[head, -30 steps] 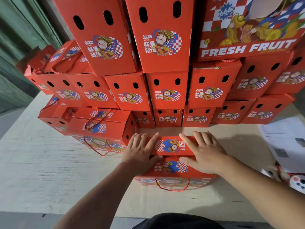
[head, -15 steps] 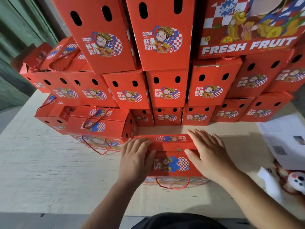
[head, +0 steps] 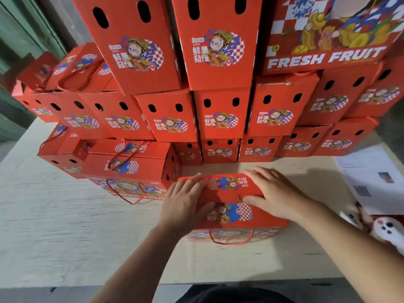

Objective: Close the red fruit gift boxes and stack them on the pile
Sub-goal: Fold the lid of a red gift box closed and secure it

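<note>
Item: red gift box (head: 229,206), under both palms, on table (head: 65,226), just short of pile (head: 218,114).
Left hand (head: 185,206), right hand (head: 275,193): fingers straight, slightly spread, pressing lid flat; I judge closing step.
Rope handle (head: 231,240) hangs nearside of fingers.
Lid tab hidden; latched or not, I cannot tell.

Dim, warm indoor light leaves soft shadows on the table (head: 65,226) right of the hands, the whole view slightly motion-blurred, with wide-angle bending at the edges and no glare.
</note>
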Available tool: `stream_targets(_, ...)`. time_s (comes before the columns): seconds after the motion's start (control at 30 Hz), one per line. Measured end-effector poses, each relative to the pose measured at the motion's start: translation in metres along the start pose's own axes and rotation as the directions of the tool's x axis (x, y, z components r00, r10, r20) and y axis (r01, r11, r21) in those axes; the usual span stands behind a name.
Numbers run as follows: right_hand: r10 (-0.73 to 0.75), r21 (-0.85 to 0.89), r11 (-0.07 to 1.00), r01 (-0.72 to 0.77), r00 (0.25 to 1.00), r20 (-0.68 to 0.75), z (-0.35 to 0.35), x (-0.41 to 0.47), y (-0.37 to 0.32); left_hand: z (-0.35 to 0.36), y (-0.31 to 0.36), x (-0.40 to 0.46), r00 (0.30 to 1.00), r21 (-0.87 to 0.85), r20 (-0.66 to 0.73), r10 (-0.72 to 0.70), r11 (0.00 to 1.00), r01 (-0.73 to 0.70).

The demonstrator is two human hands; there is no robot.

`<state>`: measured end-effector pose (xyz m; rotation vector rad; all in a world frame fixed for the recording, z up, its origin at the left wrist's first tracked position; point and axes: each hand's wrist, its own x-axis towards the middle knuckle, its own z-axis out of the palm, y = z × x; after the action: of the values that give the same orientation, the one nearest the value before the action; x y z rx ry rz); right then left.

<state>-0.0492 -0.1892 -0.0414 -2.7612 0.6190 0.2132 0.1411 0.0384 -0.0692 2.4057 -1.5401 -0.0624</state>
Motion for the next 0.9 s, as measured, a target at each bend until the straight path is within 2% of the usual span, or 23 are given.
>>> stream_targets(0.07, -0.003, -0.017, 1.0, 0.003, 1.0, 0.013, -0.007, 0.014, 0.003, -0.012, -0.007, 0.021, 0.993, 0.019, 0.121, -0.014, 1.0, 0.011)
stream_targets(0.13, -0.01, -0.054, 0.999, 0.007, 0.998, -0.058, -0.01, 0.019, 0.001, -0.022, -0.012, 0.041, 0.992, 0.055, 0.125, 0.007, 0.998, -0.014)
stream_targets(0.23, 0.019, -0.193, 0.98, -0.042, 0.993, -0.118, 0.011, 0.011, -0.01, -0.022, -0.011, 0.054, 0.975, 0.229, 0.215, 0.064, 0.967, -0.114)
stream_targets(0.3, 0.062, -0.23, 0.97, -0.078, 0.995, -0.075, 0.029, 0.005, -0.012, -0.009, -0.008, 0.048, 0.951, 0.306, 0.303, 0.066, 0.938, -0.163)
stream_targets(0.5, 0.108, -0.069, 0.992, -0.101, 0.988, 0.11, 0.029, 0.004, -0.012, 0.012, -0.003, 0.029, 0.971, 0.212, 0.233, 0.06, 0.971, -0.111)
stream_targets(0.6, 0.161, -0.047, 0.987, -0.156, 0.979, 0.125, 0.022, -0.004, -0.033, 0.003, -0.005, 0.028, 0.97, 0.098, 0.219, 0.108, 0.986, -0.132)
stream_targets(0.67, 0.15, 0.002, 0.989, -0.15, 0.988, -0.032, 0.027, -0.019, -0.053, -0.01, -0.007, 0.026, 0.986, -0.139, 0.105, 0.127, 0.984, -0.112)
stream_targets(0.73, 0.145, 0.093, 0.988, -0.126, 0.959, -0.243, 0.034, -0.038, -0.073, -0.02, -0.009, 0.02, 0.996, -0.312, -0.07, 0.063, 0.946, -0.082)
stream_targets(0.8, 0.219, 0.235, 0.963, -0.136, 0.9, -0.376, 0.039, -0.052, -0.086, -0.026, -0.009, 0.017, 0.981, -0.371, -0.196, 0.01, 0.925, -0.084)
stream_targets(0.9, 0.292, 0.333, 0.933, -0.137, 0.831, -0.474, 0.041, -0.06, -0.091, -0.031, -0.005, 0.016, 0.978, -0.412, -0.208, -0.005, 0.907, -0.083)
